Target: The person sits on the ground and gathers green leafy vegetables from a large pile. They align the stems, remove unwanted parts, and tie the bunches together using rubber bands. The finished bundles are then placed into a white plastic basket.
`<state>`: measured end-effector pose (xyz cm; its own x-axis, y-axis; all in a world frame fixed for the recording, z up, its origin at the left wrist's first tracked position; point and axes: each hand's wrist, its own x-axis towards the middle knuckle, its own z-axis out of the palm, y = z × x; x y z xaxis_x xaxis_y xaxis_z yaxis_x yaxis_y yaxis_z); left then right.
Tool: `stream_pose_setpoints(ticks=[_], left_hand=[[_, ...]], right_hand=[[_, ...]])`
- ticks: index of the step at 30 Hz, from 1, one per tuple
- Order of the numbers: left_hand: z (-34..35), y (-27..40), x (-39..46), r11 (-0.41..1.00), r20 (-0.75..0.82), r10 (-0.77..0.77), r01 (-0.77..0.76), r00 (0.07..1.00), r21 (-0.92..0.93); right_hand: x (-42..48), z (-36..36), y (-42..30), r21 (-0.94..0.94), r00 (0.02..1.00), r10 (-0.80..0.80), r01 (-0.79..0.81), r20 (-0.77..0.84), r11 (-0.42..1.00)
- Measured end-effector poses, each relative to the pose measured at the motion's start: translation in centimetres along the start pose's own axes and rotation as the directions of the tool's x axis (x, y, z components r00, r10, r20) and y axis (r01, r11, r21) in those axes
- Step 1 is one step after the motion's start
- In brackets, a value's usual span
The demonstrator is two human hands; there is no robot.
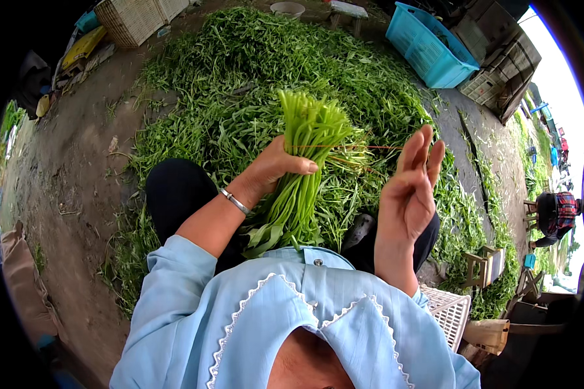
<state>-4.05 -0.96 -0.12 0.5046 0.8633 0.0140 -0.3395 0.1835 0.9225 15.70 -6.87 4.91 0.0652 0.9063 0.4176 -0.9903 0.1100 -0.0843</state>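
My left hand (283, 164) is closed around a thick bunch of green leafy stems (304, 180), its thumb across the front. The pale cut ends point away from me, and the leaves lie near my shirt. A thin red band or string (370, 147) crosses the bunch above my left thumb and runs taut to my right hand (412, 182). That hand is raised to the right of the bunch, some fingers extended, others curled. Its exact hold on the band is hidden behind the fingers. A metal bracelet (234, 201) circles my left wrist.
Loose greens (253, 63) cover the ground around my knees. Beyond them stand a blue plastic crate (430, 48), a small stool (349, 9) and a wicker basket (129, 22). A white crate (450, 311) and wooden stool (484, 267) are at right; another person (557, 214) sits farther off.
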Motion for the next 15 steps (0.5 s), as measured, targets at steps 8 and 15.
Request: stream_pose_setpoints(ticks=[8, 15], left_hand=[[2.1, -2.2, 0.4, 0.999, -0.116, 0.039, -0.043, 0.993, -0.033], [1.4, -1.0, 0.2, 0.992, -0.269, 0.119, -0.125, 0.956, -0.005]], right_hand=[[2.7, -0.2, 2.4, -0.69, 0.691, -0.028, 0.717, 0.722, -0.096], [1.9, -4.1, 2.3, -0.669, 0.863, -0.01, 0.384, 0.505, -0.636]])
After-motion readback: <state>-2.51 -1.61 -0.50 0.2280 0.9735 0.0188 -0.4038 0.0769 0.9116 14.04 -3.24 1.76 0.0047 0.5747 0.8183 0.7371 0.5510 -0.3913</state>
